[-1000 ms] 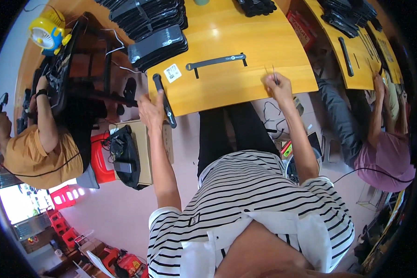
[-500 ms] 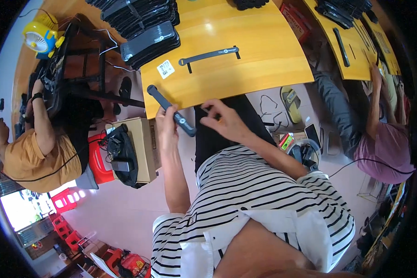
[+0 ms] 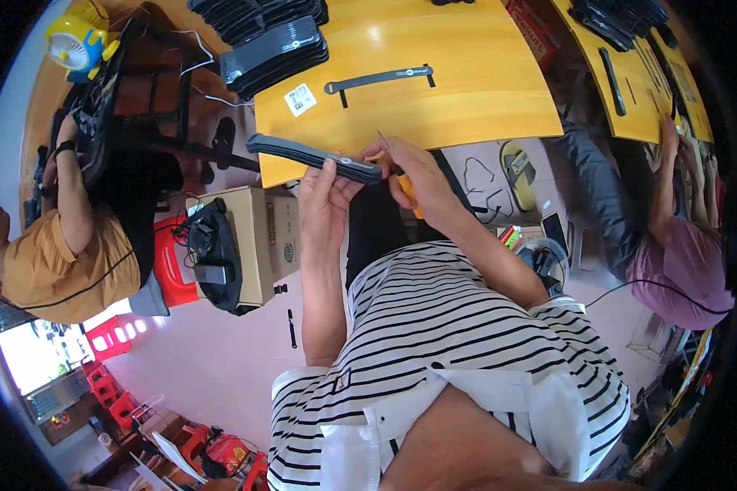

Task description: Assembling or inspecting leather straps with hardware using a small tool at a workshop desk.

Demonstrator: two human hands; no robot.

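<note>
My left hand [image 3: 326, 192] pinches a bundle of dark straps [image 3: 311, 155], thumb on top, in front of the table's near edge. The bundle is several layers thick; its far-left end lies over the table corner. Close by its right end, my right hand [image 3: 422, 184] is closed around an orange-handled tool [image 3: 408, 193] with a thin pointed metal tip; its exact kind is unclear. My right fingertips partly hide the bundle's end. One single dark strap [image 3: 381, 78], with a slot at its left end, lies on the yellow table [image 3: 483, 98] across two short black marks.
A tall stack of dark straps [image 3: 274, 57] stands at the table's back left, near a white label [image 3: 300, 100]. A cardboard box [image 3: 258, 245] with a black bag [image 3: 217, 254] stands on the left. Co-workers sit at either side [image 3: 74, 254], [image 3: 680, 262].
My left hand has tilted the strap bundle nearer to level and raised its right end. My right hand has come up beside it, and the orange-handled tool now shows there.
</note>
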